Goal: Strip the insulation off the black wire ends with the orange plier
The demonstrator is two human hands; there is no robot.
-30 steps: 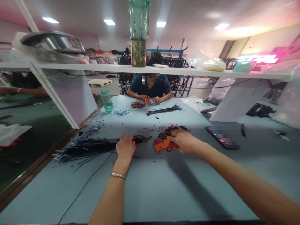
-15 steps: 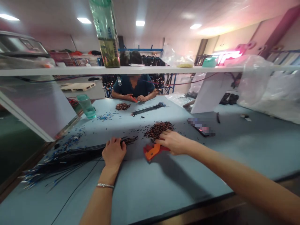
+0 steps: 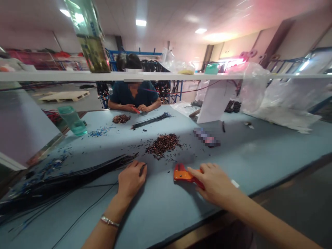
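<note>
My left hand (image 3: 131, 180) rests on the blue table (image 3: 160, 207) with fingers curled over the right end of a long bundle of black wires (image 3: 67, 178). My right hand (image 3: 214, 181) grips the handles of an orange and red crimping tool (image 3: 183, 174), whose head points left. A heap of small dark terminals (image 3: 163, 144) lies just beyond the tool, between both hands.
A person in a dark shirt (image 3: 133, 95) works across the table with their own wire bundle (image 3: 151, 120) and terminal pile (image 3: 121, 119). A green bottle (image 3: 72, 120) stands at left, a phone (image 3: 206, 137) at right. A white shelf (image 3: 155, 76) spans overhead. The table's edge runs near my right arm.
My right hand left the terminal heap, pulled back toward me and took hold of the orange tool. My view turned right; the left hand stayed on the wires.
</note>
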